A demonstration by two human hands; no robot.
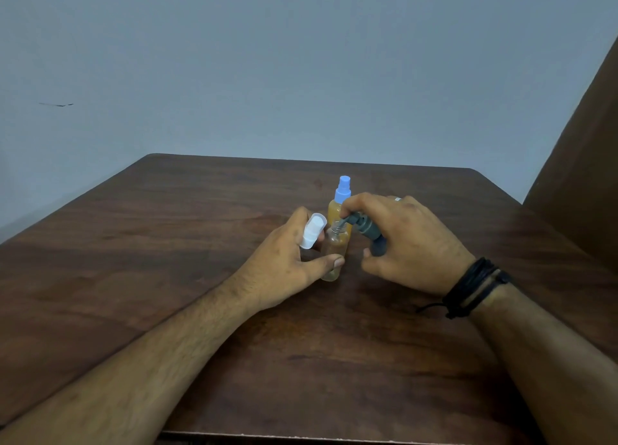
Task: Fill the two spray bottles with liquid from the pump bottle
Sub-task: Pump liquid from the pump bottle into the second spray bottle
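Grip, left: my left hand grasps the open bottle between thumb and fingers, upright on the counter, and pinches its white cap higher up between the fingers.
Grip, right: my right hand is wrapped round the pump, one finger on the head, spout resting at the open neck.
Fill level: I judge this bottle only low-filled, amber liquid near its base.
Other bottle: the blue-capped one stands just behind, touching or nearly so; it looks full and closed.
Doing it well: I would keep the spout inside the neck, press in short slow strokes, hold the bottle flat on its base, and stop below the threads so the cap goes back without spilling.
Risk: the narrow neck; a tilted spout would squirt onto my fingers.
Counter: dark brown wood grain, rounded far corners.
Room: plain pale grey-blue wall with a small dark mark at left; a brown panel at right.
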